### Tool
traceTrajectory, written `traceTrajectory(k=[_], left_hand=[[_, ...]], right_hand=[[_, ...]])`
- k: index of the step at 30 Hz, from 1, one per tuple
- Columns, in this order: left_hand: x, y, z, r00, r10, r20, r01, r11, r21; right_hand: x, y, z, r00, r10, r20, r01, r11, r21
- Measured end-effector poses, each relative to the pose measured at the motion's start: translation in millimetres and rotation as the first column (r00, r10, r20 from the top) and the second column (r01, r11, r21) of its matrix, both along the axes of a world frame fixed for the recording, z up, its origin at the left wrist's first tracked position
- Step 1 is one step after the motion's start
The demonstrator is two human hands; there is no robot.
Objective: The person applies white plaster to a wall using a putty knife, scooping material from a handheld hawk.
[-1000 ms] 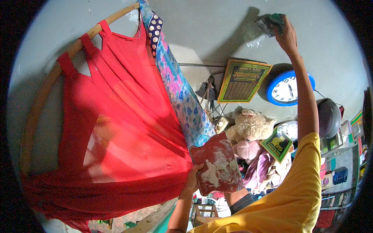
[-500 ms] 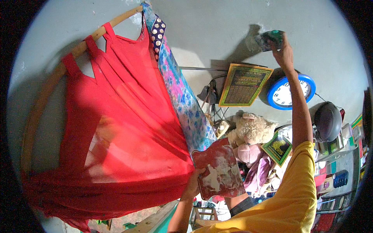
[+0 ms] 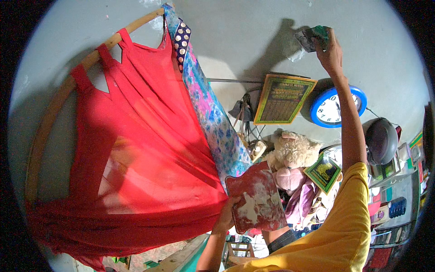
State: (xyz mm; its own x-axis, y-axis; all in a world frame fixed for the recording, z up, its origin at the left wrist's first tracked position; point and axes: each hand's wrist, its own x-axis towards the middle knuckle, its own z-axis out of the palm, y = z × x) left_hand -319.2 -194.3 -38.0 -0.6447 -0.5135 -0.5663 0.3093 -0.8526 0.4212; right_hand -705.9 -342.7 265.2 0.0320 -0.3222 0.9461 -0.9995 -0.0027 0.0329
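A: Where do we log the right hand (image 3: 332, 58)?

B: Raised high, arm stretched up from a yellow sleeve (image 3: 349, 208). We see its fingers pinching a flat scraper-like tool (image 3: 308, 38), greyish with green at the gripped end, up by the grey wall (image 3: 235, 31). A whitish patch (image 3: 297, 55) shows just below the tool; whether its edge touches the wall, we cannot tell.

A: And the left hand (image 3: 225, 217)?

B: Low, near the middle. We note it clasping a red board (image 3: 267, 220) at the left edge, part of the thumb side in view, the other fingers hidden behind. Board tilted, its face streaked with whitish smears (image 3: 248, 209).

A: What lies about them?

B: Left of the board, a red garment (image 3: 154, 109) hangs by straps from a wooden rod (image 3: 93, 58), a blue-and-pink flowered cloth (image 3: 209, 111) beside it. Below the tool we record a yellow-edged panel (image 3: 285, 99) and a blue-rimmed clock (image 3: 330, 106), the right forearm crossing in front of the clock.

A: Beyond the board?

B: We count a cream plush toy (image 3: 295, 149), a small green plaque (image 3: 323, 172) near it, and a dark rounded object (image 3: 380, 141) right of the arm
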Motion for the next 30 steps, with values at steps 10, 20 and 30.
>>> traceTrajectory(k=[10,20,30], left_hand=[[4.3,0.9,-13.1,0.998,0.013,-0.066,-0.013,1.0,0.005],[-3.2,-3.3,-36.1,0.983,-0.028,-0.184,0.033,0.999,0.025],[-0.8,-2.5,-5.4,1.0,0.005,0.015,-0.004,1.0,-0.013]], right_hand=[[-20.3,-18.1,35.3,0.993,-0.027,-0.119,0.032,0.999,0.039],[-10.0,-29.1,11.5,0.966,0.033,-0.255,0.017,0.982,0.189],[-4.2,-32.4,-63.2,0.933,-0.026,-0.36,0.085,0.985,0.148]])
